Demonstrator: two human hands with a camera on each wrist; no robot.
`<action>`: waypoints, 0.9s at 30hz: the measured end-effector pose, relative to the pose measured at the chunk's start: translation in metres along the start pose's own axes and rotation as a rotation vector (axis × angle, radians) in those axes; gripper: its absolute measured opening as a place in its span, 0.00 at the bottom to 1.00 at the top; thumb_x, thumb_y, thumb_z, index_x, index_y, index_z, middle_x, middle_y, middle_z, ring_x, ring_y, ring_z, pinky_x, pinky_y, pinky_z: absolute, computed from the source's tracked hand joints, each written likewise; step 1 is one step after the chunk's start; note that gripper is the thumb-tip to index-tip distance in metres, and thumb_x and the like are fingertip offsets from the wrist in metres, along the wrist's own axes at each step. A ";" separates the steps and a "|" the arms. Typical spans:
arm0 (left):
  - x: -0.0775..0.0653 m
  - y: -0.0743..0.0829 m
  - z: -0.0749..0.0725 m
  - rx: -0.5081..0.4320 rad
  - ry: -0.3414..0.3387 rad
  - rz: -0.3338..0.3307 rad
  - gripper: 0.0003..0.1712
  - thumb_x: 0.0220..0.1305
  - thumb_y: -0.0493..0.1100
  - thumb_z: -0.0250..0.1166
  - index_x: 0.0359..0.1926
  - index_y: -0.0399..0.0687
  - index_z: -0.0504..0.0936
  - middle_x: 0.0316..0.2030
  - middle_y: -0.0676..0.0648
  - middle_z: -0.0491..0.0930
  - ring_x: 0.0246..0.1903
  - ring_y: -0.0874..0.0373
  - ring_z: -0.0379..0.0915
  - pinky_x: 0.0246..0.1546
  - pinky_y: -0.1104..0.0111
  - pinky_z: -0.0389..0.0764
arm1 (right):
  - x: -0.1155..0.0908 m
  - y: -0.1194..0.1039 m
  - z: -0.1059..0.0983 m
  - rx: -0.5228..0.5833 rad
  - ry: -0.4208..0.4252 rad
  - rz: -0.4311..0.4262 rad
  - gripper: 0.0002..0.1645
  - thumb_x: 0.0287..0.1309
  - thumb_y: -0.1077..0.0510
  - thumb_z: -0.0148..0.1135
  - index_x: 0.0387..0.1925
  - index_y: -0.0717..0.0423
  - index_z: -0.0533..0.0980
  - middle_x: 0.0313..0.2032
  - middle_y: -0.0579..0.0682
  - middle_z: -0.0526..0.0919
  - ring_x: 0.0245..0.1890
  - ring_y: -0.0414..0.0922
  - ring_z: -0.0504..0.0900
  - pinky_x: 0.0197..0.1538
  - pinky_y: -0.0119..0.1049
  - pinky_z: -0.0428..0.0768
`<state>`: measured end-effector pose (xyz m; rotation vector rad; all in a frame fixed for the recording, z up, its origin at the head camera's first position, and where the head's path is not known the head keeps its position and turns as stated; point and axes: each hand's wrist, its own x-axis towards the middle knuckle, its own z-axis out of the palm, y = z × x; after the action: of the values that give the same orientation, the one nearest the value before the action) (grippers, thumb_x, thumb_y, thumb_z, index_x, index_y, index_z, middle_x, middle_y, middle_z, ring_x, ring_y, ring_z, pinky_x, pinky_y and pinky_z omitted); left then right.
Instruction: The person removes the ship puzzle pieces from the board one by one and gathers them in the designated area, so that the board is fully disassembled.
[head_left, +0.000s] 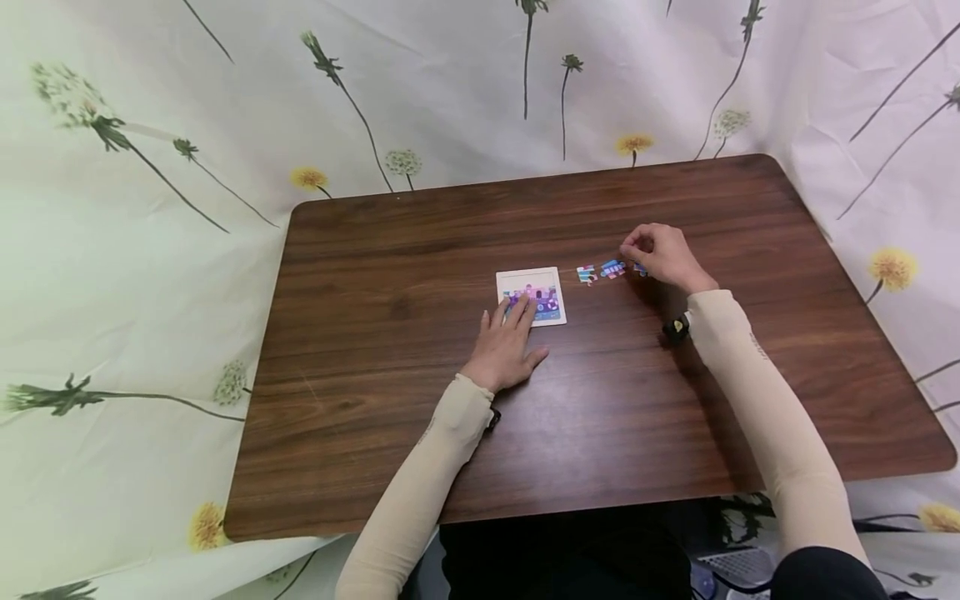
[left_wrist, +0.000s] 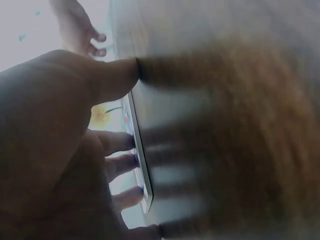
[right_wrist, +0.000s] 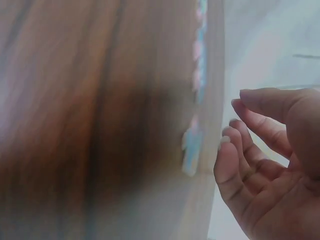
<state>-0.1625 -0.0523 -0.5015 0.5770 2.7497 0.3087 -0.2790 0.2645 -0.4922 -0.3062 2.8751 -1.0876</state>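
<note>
Plainly, the left hand (head_left: pixel 501 354) lay flat at the left, its fingers straight and spread, some of the tips pressing on the puzzle board (head_left: pixel 551 277) at one o'clock from the palm. The thumb pointed out to three o'clock, off the board. That board sat on the dark wood-grain tabletop (head_left: pixel 390 350), its longer side running roughly from nine to three, with a castle-like purple and pink picture filling the lower part and a pale strip at its twelve o'clock side.

Next, at about two to three o'clock from the board and apart from it, came a loose row of jigsaw pieces. The leftmost piece (head_left: pixel 587 274) was nearest the board; the middle piece (head_left: pixel 612 268) had its long axis slanting from eight to two; the rightmost piece (head_left: pixel 640 269) was partly hidden under the right hand (head_left: pixel 663 254).

That hand hovered above the row, fingers loosely curved, thumb and index tips close together, with nothing visibly held. From those tips the rightmost piece lay below, towards five o'clock, and the middle piece towards seven, so the right hand was much the nearer to the pieces, the left to the board, which lay towards eight from the right fingertips.
</note>
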 end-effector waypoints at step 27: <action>-0.006 0.016 0.004 0.052 0.125 0.058 0.38 0.79 0.54 0.57 0.78 0.35 0.62 0.79 0.36 0.60 0.78 0.39 0.57 0.80 0.55 0.61 | 0.025 -0.076 0.063 0.042 -0.264 -0.260 0.07 0.72 0.59 0.63 0.42 0.58 0.84 0.34 0.56 0.88 0.25 0.46 0.81 0.32 0.34 0.78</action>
<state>-0.1500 -0.0398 -0.4988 0.6735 2.8721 0.2965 -0.2839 0.1627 -0.4882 -0.7760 2.6261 -1.0483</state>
